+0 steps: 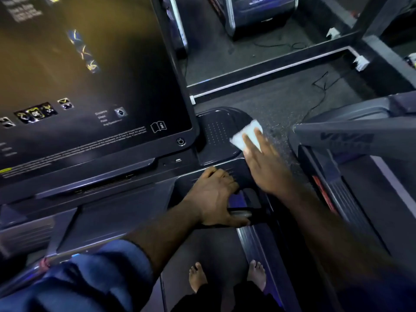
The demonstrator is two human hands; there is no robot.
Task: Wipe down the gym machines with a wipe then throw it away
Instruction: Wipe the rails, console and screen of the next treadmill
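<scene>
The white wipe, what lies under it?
The dark console tray lies under the wipe; the right hand presses on it. The tray surface beneath it is covered.

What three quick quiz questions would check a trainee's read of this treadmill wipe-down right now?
1. True or false: the left hand holds the wipe.
2. The wipe lies on: A the screen; B the dotted side tray; C the floor.
3. Fill in: the right hand presses the wipe with ___ fingers.
Key: 1 false, it grips the handle; 2 B; 3 straight.
</scene>
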